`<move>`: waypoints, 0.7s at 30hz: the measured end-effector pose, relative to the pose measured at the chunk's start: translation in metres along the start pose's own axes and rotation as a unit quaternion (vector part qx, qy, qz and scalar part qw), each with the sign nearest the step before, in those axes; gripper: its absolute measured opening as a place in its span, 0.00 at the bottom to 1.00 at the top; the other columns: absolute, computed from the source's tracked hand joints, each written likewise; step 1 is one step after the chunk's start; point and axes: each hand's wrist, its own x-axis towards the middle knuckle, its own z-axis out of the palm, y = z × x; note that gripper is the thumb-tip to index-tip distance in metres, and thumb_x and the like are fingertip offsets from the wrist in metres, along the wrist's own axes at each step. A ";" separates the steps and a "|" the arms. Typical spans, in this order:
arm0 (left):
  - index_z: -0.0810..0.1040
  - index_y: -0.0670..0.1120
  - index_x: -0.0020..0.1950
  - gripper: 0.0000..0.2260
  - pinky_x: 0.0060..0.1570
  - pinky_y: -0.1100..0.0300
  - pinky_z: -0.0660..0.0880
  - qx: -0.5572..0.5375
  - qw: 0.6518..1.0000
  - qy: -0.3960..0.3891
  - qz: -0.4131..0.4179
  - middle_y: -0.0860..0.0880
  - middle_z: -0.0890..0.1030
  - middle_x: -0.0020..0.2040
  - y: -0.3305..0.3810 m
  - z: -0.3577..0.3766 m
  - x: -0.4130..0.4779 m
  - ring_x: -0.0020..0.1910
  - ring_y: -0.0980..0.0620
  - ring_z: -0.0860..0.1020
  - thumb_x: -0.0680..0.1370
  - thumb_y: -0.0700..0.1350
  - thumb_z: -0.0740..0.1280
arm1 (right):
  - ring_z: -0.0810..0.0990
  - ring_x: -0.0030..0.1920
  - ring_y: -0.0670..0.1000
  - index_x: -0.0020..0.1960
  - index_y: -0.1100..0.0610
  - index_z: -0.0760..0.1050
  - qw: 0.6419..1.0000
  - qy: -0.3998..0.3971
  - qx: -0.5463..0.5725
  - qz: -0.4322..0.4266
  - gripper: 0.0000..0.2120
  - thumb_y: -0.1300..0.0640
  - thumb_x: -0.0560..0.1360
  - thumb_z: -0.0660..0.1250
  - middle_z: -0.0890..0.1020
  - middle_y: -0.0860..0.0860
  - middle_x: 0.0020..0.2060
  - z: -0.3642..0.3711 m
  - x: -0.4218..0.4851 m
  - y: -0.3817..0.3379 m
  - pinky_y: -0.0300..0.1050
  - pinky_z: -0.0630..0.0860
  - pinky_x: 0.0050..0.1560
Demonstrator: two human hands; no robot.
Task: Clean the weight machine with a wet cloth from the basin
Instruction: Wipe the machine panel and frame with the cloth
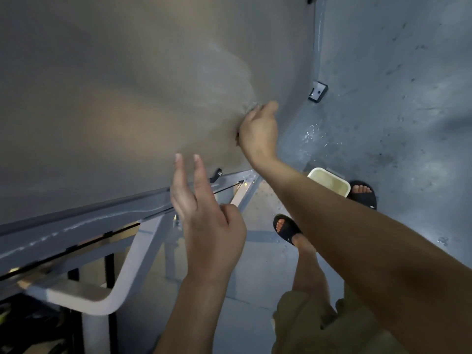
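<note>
Head view is showing the crumpled grey cloth [251, 107] peeking out at 11 o'clock of the right hand [259, 131], which is gripping it with curled fingers and pressing it against the weight machine's broad flat grey panel [127, 93]. The left hand [204, 213] is reaching up open at 7 o'clock of the right, fingers straight, by the panel's lower edge. The cream rectangular plastic basin [314, 172] is sitting on the grey floor [396, 98] at 4 o'clock of the cloth, just beside a black sandal [364, 194].
</note>
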 end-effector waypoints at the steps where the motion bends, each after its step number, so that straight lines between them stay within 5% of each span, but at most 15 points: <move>1: 0.55 0.45 0.83 0.40 0.77 0.55 0.61 0.006 1.000 0.003 0.004 0.54 0.44 0.83 -0.002 0.000 0.000 0.82 0.52 0.46 0.72 0.28 0.61 | 0.81 0.36 0.62 0.51 0.57 0.62 0.997 0.010 0.027 -0.067 0.06 0.56 0.84 0.54 0.80 0.61 0.38 -0.001 -0.017 -0.011 0.57 0.78 0.40; 3: 0.56 0.44 0.83 0.40 0.73 0.73 0.50 0.014 1.000 0.006 0.009 0.52 0.44 0.84 -0.006 0.000 -0.001 0.81 0.55 0.45 0.71 0.27 0.61 | 0.80 0.38 0.61 0.53 0.60 0.68 0.971 -0.004 0.081 -0.224 0.06 0.57 0.84 0.58 0.80 0.59 0.40 -0.001 -0.054 -0.028 0.51 0.75 0.40; 6: 0.56 0.43 0.83 0.40 0.74 0.69 0.49 0.029 0.999 -0.007 0.013 0.51 0.43 0.84 -0.014 -0.002 -0.003 0.82 0.54 0.43 0.72 0.27 0.61 | 0.82 0.41 0.62 0.56 0.66 0.73 0.937 -0.003 0.057 -0.345 0.11 0.58 0.82 0.59 0.81 0.62 0.44 0.003 -0.069 -0.022 0.51 0.72 0.41; 9: 0.55 0.41 0.83 0.40 0.77 0.61 0.50 0.069 0.996 -0.015 0.045 0.48 0.44 0.84 -0.023 -0.004 -0.003 0.83 0.51 0.43 0.72 0.27 0.62 | 0.81 0.40 0.68 0.55 0.65 0.69 0.994 0.037 0.008 -0.099 0.09 0.58 0.85 0.57 0.81 0.66 0.41 0.023 -0.025 0.020 0.54 0.67 0.37; 11: 0.56 0.39 0.82 0.39 0.78 0.60 0.49 0.096 0.993 -0.021 0.068 0.46 0.44 0.84 -0.027 -0.004 -0.004 0.83 0.48 0.43 0.72 0.28 0.62 | 0.81 0.46 0.69 0.58 0.65 0.65 0.996 0.021 -0.040 0.080 0.12 0.55 0.86 0.53 0.82 0.68 0.44 0.029 -0.001 0.047 0.53 0.67 0.41; 12: 0.56 0.38 0.82 0.38 0.79 0.57 0.49 0.106 0.991 -0.024 0.074 0.44 0.45 0.84 -0.029 -0.003 -0.003 0.83 0.47 0.43 0.71 0.28 0.62 | 0.81 0.48 0.69 0.58 0.64 0.64 0.993 0.013 -0.056 0.105 0.11 0.55 0.86 0.52 0.82 0.67 0.46 0.030 0.003 0.055 0.52 0.66 0.42; 15: 0.59 0.35 0.81 0.36 0.80 0.41 0.53 0.126 0.987 -0.027 0.091 0.39 0.47 0.83 -0.034 0.002 -0.002 0.83 0.43 0.44 0.71 0.32 0.58 | 0.79 0.43 0.65 0.55 0.62 0.65 0.999 0.024 0.009 -0.026 0.07 0.57 0.86 0.54 0.81 0.63 0.43 0.027 -0.016 0.041 0.49 0.62 0.38; 18: 0.59 0.34 0.80 0.37 0.80 0.39 0.48 0.161 0.980 -0.035 0.110 0.37 0.47 0.83 -0.039 0.009 -0.001 0.83 0.40 0.42 0.70 0.34 0.60 | 0.76 0.42 0.58 0.57 0.66 0.70 0.980 0.017 0.055 -0.190 0.08 0.61 0.84 0.59 0.80 0.62 0.45 0.024 -0.036 0.044 0.42 0.61 0.40; 21: 0.58 0.35 0.81 0.39 0.81 0.43 0.44 0.203 0.970 -0.047 0.124 0.38 0.46 0.83 -0.044 0.020 0.001 0.83 0.40 0.41 0.70 0.34 0.64 | 0.80 0.46 0.64 0.55 0.61 0.67 0.998 0.021 0.021 -0.058 0.08 0.57 0.85 0.55 0.79 0.62 0.48 0.037 0.001 0.082 0.47 0.68 0.42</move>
